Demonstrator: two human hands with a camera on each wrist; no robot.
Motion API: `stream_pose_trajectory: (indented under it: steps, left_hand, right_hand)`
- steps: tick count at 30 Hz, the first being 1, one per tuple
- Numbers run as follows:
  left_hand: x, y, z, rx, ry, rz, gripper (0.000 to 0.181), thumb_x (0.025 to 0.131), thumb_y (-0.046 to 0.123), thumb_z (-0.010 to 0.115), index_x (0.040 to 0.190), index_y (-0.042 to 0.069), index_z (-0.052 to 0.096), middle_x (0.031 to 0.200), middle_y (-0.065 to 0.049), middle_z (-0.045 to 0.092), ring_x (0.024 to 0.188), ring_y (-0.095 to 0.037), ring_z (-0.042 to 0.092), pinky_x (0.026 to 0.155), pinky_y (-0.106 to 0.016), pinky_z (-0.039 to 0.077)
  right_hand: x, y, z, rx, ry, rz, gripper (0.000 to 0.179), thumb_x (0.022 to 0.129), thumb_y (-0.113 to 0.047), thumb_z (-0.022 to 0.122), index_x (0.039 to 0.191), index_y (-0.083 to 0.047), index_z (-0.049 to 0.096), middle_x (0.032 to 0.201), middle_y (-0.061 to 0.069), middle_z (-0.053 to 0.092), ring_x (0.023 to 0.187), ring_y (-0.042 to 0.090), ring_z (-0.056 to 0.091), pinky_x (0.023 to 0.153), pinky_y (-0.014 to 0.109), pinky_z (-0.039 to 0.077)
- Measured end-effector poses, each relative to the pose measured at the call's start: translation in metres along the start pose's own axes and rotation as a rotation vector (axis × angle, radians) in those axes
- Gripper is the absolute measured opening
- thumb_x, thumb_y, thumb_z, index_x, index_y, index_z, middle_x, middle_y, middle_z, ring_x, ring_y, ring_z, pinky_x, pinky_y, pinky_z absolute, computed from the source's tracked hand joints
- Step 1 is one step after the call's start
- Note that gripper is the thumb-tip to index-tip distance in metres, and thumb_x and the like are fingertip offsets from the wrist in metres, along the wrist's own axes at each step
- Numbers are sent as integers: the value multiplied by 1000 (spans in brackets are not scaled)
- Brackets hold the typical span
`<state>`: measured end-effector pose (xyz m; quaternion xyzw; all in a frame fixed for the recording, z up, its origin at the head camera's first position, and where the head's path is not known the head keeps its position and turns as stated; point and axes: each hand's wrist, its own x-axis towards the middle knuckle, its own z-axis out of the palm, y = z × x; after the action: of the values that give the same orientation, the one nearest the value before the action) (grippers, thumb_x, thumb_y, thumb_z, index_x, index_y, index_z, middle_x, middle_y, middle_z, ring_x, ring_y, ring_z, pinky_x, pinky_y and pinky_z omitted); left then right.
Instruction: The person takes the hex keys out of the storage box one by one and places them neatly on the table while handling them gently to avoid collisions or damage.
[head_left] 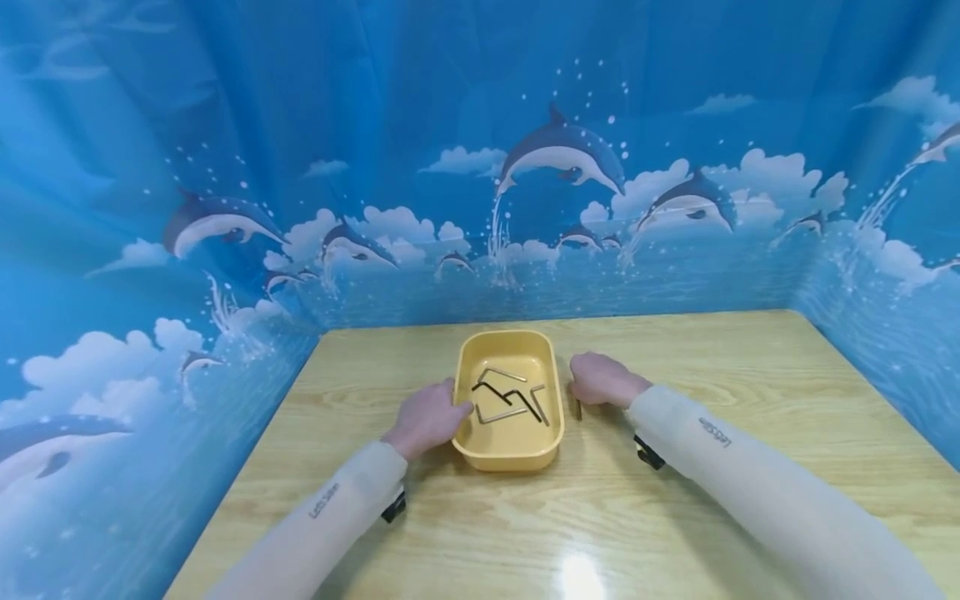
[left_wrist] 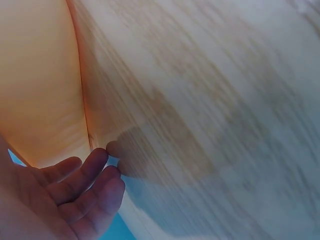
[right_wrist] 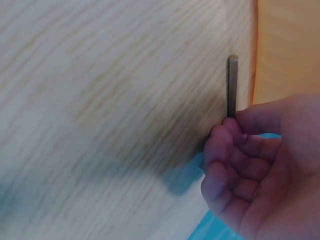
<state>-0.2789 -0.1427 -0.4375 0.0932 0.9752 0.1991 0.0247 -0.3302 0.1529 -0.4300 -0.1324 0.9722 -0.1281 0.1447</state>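
A yellow plastic tray [head_left: 506, 462] stands on the table with several L-shaped hex keys [head_left: 502, 415] lying in it, some black and some metallic. My left hand [head_left: 429, 419] holds the tray's left side, thumb over the rim and the other fingers along the outer wall. In the left wrist view, those fingers [left_wrist: 92, 192] are bent beside the wall. To the right of the tray, my right hand [head_left: 600, 379] pinches another metallic hex key [right_wrist: 232, 85] between thumb and forefinger. Its straight end sticks out close over the table; the rest is hidden by the fingers.
The light wood-grain table [head_left: 675, 500] runs back to a blue curtain [head_left: 420, 275] printed with dolphins and clouds, which also hangs along the left and right sides. A dark wrist device [head_left: 648, 452] shows under the right sleeve.
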Motion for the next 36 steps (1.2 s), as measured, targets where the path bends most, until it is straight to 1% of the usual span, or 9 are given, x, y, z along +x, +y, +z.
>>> stream_pose_trajectory:
  steps: [5, 12, 15, 21, 26, 30, 32, 36]
  left_hand:
    - [0, -1, -1, 4, -10, -1, 52, 97, 43, 55, 130, 3, 59, 97, -7, 69, 81, -21, 62, 78, -43, 55]
    - [1, -2, -1, 2, -12, -18, 51, 97, 41, 56, 130, 3, 60, 97, -7, 69, 81, -21, 62, 77, -44, 54]
    - [0, -1, -3, 1, -16, -19, 52, 97, 42, 55, 131, 3, 59, 97, -8, 69, 80, -21, 62, 77, -43, 54]
    - [1, 1, -3, 19, -20, -7, 54, 97, 43, 55, 132, 2, 59, 101, -9, 70, 83, -22, 63, 81, -45, 55]
    - [4, 1, -2, 23, -16, 0, 50, 97, 44, 54, 128, 5, 62, 95, -5, 68, 81, -20, 62, 79, -43, 55]
    - [3, 0, 0, 16, -23, -15, 49, 97, 44, 54, 126, 5, 62, 91, -4, 66, 77, -20, 60, 76, -41, 54]
    - [2, 0, 0, 14, -24, -19, 49, 97, 44, 54, 126, 5, 62, 92, -4, 67, 77, -20, 60, 76, -41, 54]
    - [2, 0, -1, 4, -22, -19, 51, 97, 45, 54, 128, 5, 61, 96, -6, 68, 80, -20, 61, 79, -43, 54]
  right_hand:
    - [-1, -1, 0, 4, -2, -19, 17, 95, -12, 56, 79, -9, 60, 74, 8, 60, 60, 19, 56, 52, 29, 47]
    - [0, -1, -1, -6, 22, -63, 22, 94, -10, 57, 72, -10, 59, 68, 8, 59, 56, 18, 54, 50, 29, 46]
    - [0, -1, -1, -10, 25, -72, 22, 95, -10, 58, 74, -9, 59, 70, 8, 59, 57, 18, 54, 51, 28, 46]
    - [-5, 1, -1, 6, 13, -76, 22, 98, -11, 56, 78, -7, 63, 72, 9, 62, 59, 19, 56, 52, 30, 49]
    - [-7, 3, 1, 6, 29, -89, 23, 99, -10, 53, 78, -7, 63, 74, 8, 63, 60, 19, 58, 54, 30, 50]
    - [-8, 3, 3, 21, 41, -107, 26, 99, -9, 53, 75, -8, 63, 73, 9, 63, 59, 19, 58, 54, 30, 50]
    - [-8, 3, 5, 19, 47, -118, 26, 99, -9, 53, 74, -8, 62, 73, 8, 63, 60, 19, 58, 56, 31, 51]
    - [-8, 5, 7, -24, 74, -147, 29, 100, -11, 53, 72, -9, 60, 73, 8, 63, 63, 19, 59, 61, 33, 54]
